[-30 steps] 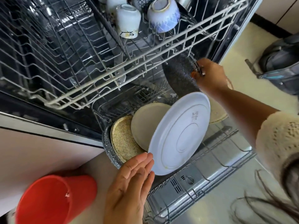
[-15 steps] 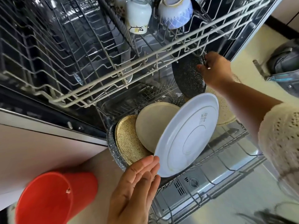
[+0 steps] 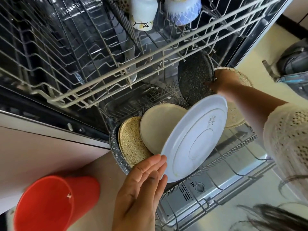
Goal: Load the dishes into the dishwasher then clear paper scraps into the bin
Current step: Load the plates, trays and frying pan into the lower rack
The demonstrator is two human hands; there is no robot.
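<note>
The dishwasher's lower rack (image 3: 233, 165) holds upright plates: a white plate (image 3: 195, 139) in front, a cream plate (image 3: 158, 125) behind it, then a tan speckled plate (image 3: 131, 142) and a dark-rimmed dish (image 3: 115, 147). Further back stands a dark speckled plate (image 3: 193, 80). My right hand (image 3: 223, 80) grips its right edge, with a beige speckled plate (image 3: 243, 77) just behind the hand. My left hand (image 3: 140, 194) is flat and open, fingertips at the white plate's lower left rim. A red bin (image 3: 50, 202) stands at the lower left.
The pulled-out upper rack (image 3: 116, 77) overhangs the lower one and carries a white mug (image 3: 143, 12) and a blue-patterned bowl (image 3: 183, 9), both upside down. A grey bag (image 3: 295, 64) lies on the floor to the right. The open door is under the lower rack.
My right hand has slid from the top of the dark speckled plate down to its right edge. My left hand has stayed by the white plate's rim.
</note>
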